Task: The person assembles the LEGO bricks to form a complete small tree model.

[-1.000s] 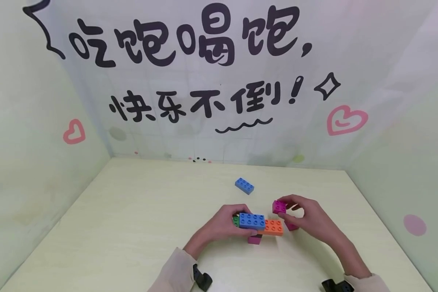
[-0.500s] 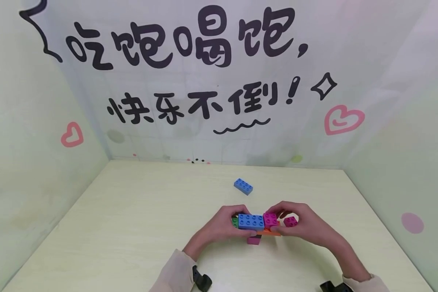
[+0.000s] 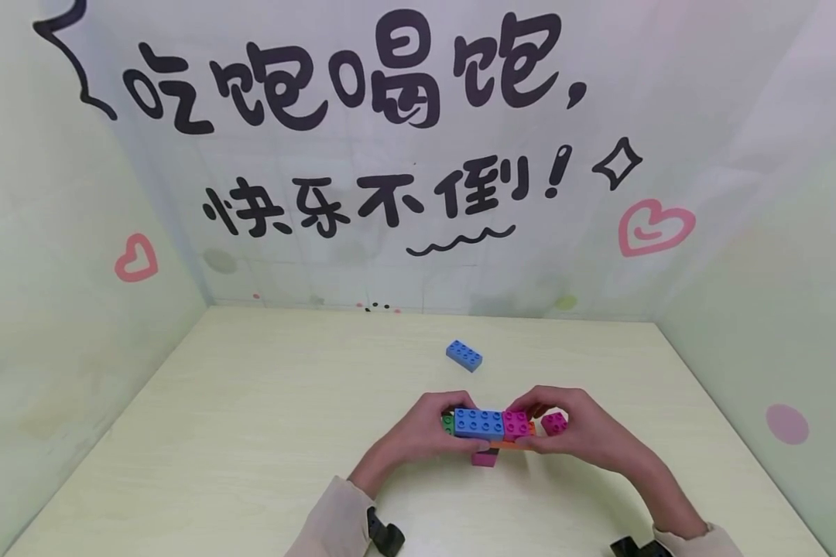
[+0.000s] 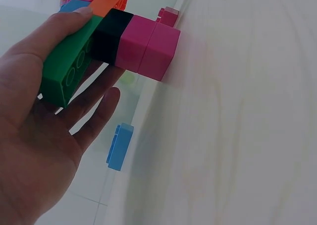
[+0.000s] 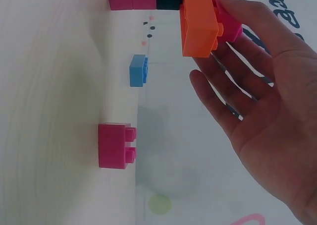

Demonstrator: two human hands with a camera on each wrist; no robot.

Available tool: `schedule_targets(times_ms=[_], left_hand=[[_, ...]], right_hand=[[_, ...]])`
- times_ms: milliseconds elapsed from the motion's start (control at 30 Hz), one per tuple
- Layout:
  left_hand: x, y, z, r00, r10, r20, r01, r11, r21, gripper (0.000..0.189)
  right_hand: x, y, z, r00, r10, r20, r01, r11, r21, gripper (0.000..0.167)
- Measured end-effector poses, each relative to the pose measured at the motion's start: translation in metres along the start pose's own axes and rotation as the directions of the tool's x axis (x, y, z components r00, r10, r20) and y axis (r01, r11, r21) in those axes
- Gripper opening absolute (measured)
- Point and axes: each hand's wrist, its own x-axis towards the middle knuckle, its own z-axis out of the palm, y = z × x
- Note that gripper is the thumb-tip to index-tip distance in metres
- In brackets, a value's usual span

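My left hand [image 3: 421, 425] grips a toy-brick build by its blue brick [image 3: 478, 424] and the green brick [image 4: 72, 69] beneath. An orange brick [image 5: 198, 24] lies alongside the green one. Under them a black brick [image 4: 111, 34] and two pink bricks [image 4: 147, 47] form a column, best seen in the left wrist view. With thumb and fingers my right hand [image 3: 585, 422] pinches a small pink brick [image 3: 515, 425] on top of the orange brick, right beside the blue one. Its lower edge is hidden by the thumb in the head view.
Just right of the build, a loose pink brick [image 3: 554, 423] sits on the pale table [image 3: 265, 433], partly framed by my right hand. A loose blue brick [image 3: 464, 356] lies farther back. Printed walls [image 3: 306, 263] enclose the table's back and sides.
The right hand has carried the small pink brick left and down onto the orange brick, against the blue one; it sits slightly lower now. The left hand has kept its grip.
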Motion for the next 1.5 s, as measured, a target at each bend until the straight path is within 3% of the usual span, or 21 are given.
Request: schedule_targets(times_ms=[400, 633, 767, 933, 1233, 1500], left_hand=[[0.001, 0.001, 0.000, 1.000, 0.004, 0.002, -0.004, 1.000, 0.000, 0.028], [-0.001, -0.001, 0.000, 1.000, -0.005, -0.002, 0.005, 1.000, -0.015, 0.028], [-0.002, -0.002, 0.001, 1.000, -0.009, -0.002, 0.009, 1.000, -0.017, 0.028], [-0.001, -0.002, 0.002, 1.000, -0.016, -0.001, 0.016, 1.000, -0.009, 0.029], [0.000, -0.001, 0.002, 1.000, -0.020, 0.003, 0.020, 1.000, -0.006, 0.028], [-0.001, -0.002, 0.003, 1.000, -0.024, 0.003, 0.024, 1.000, -0.018, 0.028]], right_hand=[[-0.002, -0.003, 0.000, 0.999, -0.042, -0.024, 0.041, 0.998, -0.055, 0.033], [-0.001, -0.007, 0.000, 1.000, 0.013, 0.000, -0.013, 0.998, -0.058, 0.038], [0.000, -0.011, -0.001, 0.997, -0.059, -0.039, 0.056, 0.996, -0.068, 0.038], [0.000, -0.012, -0.002, 0.989, -0.129, -0.075, 0.124, 0.990, -0.067, 0.026], [-0.001, -0.013, -0.003, 0.999, -0.026, -0.048, 0.026, 1.000, 0.007, 0.028], [0.000, -0.009, -0.002, 0.999, -0.012, -0.044, 0.012, 1.000, 0.007, 0.026]])
